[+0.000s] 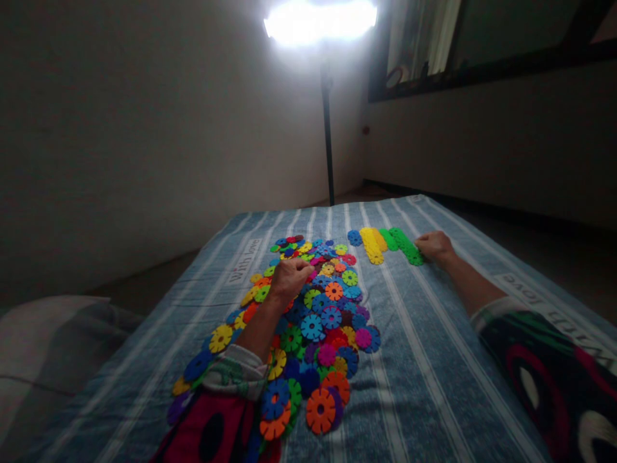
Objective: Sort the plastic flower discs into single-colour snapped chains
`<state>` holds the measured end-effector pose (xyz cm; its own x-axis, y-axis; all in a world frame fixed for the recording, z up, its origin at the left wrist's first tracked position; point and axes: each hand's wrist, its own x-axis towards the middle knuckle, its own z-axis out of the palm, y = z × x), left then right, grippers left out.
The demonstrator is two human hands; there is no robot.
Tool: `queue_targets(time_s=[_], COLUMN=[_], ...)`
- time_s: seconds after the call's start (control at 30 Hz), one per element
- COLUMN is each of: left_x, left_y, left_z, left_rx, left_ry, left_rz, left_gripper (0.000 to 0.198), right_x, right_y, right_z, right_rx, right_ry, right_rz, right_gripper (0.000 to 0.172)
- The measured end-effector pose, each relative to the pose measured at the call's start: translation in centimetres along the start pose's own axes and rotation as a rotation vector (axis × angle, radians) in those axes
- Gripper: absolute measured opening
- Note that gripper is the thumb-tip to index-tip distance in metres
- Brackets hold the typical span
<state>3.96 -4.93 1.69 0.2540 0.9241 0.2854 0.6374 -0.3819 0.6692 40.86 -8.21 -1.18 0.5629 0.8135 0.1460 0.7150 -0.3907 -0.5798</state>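
Note:
A wide heap of flat, notched plastic discs (315,321) in many colours lies on a blue striped bed sheet (424,360). My left hand (289,278) rests curled on the far part of the heap, fingers closed over discs I cannot single out. Farther right, rows of sorted discs stand on edge: a yellow row (372,244), a green row (403,244) and a blue disc (354,237) at the left end. My right hand (435,246) is closed at the right end of the green row, touching its last discs.
A lamp stand (328,135) with a very bright light (321,19) rises behind the bed's far edge. A grey pillow (43,347) lies at the left. A dark-framed window (482,45) sits on the right wall. Dim floor surrounds the bed.

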Motion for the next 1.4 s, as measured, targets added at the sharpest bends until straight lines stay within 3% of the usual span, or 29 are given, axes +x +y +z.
queue_targets(time_s=[0.3, 0.5, 0.6, 1.2, 1.3, 1.4], left_x=[0.1, 0.0, 0.0, 0.4, 0.6, 0.7], left_y=[-0.2, -0.1, -0.2, -0.5, -0.8, -1.2], left_z=[0.1, 0.1, 0.2, -0.5, -1.1, -1.5], left_rx=[0.020, 0.005, 0.003, -0.015, -0.028, -0.038], left_ry=[-0.011, -0.026, -0.028, 0.008, 0.048, 0.024], left_rz=[0.014, 0.011, 0.016, -0.014, -0.012, -0.039], left_gripper=[0.029, 0.030, 0.030, 0.025, 0.024, 0.023], right_x=[0.7, -0.3, -1.1, -1.9, -2.3, -3.3], right_y=[0.9, 0.7, 0.4, 0.3, 0.0, -1.5], right_z=[0.9, 1.2, 1.3, 1.4, 1.4, 1.3], right_rx=[-0.060, -0.169, -0.204, -0.309, -0.314, -0.323], right_ry=[0.010, 0.000, -0.011, -0.019, 0.058, 0.179], right_rz=[-0.116, -0.191, -0.212, -0.237, -0.209, -0.200], right_gripper=[0.038, 0.072, 0.081, 0.066, 0.063, 0.051])
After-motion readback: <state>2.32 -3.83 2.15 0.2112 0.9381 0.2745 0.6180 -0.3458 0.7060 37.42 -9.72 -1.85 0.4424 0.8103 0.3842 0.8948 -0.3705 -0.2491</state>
